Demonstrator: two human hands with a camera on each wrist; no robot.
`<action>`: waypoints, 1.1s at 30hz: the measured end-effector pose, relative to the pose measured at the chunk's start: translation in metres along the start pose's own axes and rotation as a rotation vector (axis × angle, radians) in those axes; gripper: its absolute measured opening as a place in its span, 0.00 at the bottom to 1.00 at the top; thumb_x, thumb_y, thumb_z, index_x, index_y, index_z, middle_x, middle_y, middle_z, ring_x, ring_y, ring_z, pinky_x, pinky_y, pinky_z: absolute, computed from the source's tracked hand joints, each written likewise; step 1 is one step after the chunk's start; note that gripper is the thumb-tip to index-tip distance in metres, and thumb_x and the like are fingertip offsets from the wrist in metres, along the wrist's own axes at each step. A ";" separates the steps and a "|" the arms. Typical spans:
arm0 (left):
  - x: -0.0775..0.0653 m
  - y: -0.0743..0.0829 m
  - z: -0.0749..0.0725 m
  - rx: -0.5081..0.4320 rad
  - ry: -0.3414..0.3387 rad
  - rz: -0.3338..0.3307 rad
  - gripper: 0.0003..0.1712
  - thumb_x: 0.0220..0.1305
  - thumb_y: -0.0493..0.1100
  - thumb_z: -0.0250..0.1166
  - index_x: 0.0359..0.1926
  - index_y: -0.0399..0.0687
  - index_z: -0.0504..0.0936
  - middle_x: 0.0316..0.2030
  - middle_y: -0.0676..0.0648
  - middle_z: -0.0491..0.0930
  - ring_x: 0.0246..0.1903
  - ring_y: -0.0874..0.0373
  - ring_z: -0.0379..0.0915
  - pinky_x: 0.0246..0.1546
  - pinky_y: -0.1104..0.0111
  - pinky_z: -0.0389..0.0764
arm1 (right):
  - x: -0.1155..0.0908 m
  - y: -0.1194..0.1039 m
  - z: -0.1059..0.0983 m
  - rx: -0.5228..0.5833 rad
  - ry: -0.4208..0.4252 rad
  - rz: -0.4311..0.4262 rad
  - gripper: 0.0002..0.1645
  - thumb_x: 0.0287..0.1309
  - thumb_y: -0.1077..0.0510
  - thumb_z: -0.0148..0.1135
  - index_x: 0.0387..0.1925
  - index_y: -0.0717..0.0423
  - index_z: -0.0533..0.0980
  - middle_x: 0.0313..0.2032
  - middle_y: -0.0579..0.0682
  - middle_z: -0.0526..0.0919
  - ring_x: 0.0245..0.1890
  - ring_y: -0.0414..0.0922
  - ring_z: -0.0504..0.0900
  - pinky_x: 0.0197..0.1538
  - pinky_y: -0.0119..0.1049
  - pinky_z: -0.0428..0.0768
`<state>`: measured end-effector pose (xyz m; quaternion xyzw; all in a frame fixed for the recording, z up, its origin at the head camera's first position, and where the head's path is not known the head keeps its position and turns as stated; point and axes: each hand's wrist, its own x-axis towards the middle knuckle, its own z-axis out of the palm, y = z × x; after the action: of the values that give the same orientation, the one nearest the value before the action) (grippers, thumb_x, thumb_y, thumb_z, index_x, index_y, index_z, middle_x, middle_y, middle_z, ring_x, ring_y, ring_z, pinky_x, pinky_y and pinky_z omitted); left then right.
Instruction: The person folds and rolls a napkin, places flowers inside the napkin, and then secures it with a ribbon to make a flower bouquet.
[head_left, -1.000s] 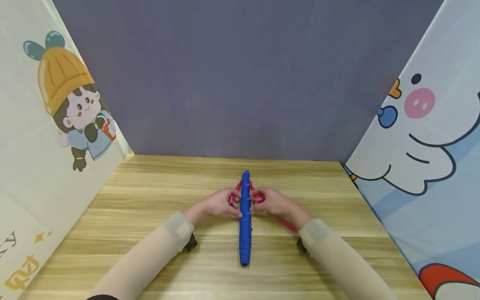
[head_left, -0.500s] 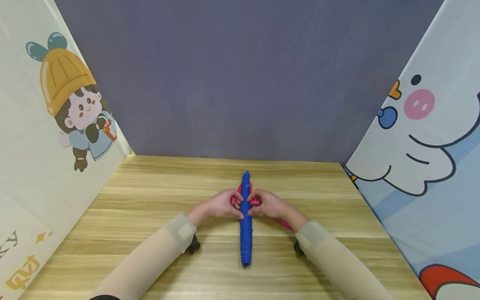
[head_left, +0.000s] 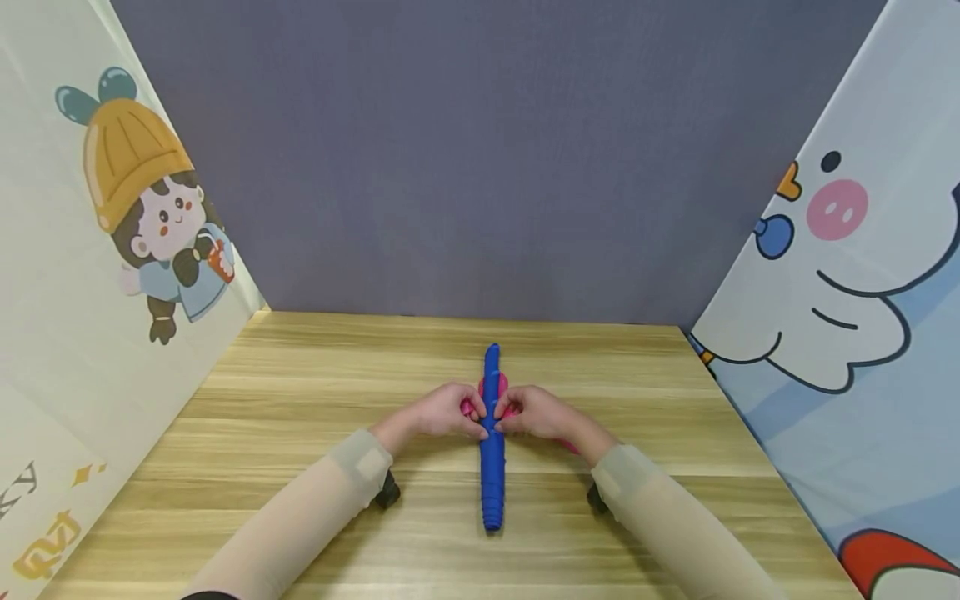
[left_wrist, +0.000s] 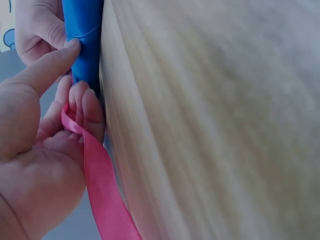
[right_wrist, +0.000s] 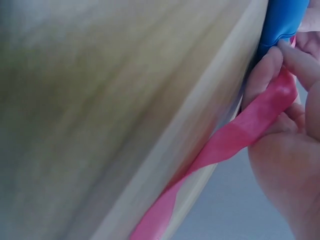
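A long, narrow blue roll (head_left: 492, 475), wound in a spiral with a tapered far end, lies lengthwise on the wooden table. My left hand (head_left: 450, 409) is at its left side, the thumb tip against the blue surface. A pink satin ribbon (left_wrist: 102, 175) runs through that hand's curled fingers and trails off below. On the other side, my right hand (head_left: 536, 412) grips the ribbon's other part (right_wrist: 235, 132), its fingertips touching the roll. In the head view the ribbon shows as a small pink patch (head_left: 503, 383) behind the roll; its stretch under the roll is hidden.
The wooden tabletop (head_left: 315, 367) ends at a grey-purple back panel (head_left: 480, 167). Printed cartoon panels stand at the left (head_left: 45, 250) and right (head_left: 885, 333). A black wrist device (head_left: 387, 490) is strapped under the left sleeve.
Both hands have come slightly nearer the roll, the right one more, and a little toward me. The ribbon's loop beyond the roll has drawn lower, and less of its right tail shows.
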<state>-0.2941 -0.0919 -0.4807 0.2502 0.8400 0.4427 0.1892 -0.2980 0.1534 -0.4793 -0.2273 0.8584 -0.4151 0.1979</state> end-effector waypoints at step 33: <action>-0.028 0.010 0.019 -0.064 0.012 -0.028 0.37 0.55 0.37 0.87 0.61 0.34 0.77 0.47 0.41 0.81 0.47 0.53 0.77 0.49 0.68 0.80 | -0.030 -0.005 0.014 0.105 -0.021 -0.030 0.34 0.61 0.61 0.82 0.62 0.68 0.74 0.42 0.57 0.84 0.39 0.43 0.79 0.39 0.31 0.80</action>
<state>-0.2588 -0.0912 -0.4800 0.2294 0.8300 0.4681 0.1985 -0.2655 0.1587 -0.4788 -0.2339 0.8298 -0.4602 0.2121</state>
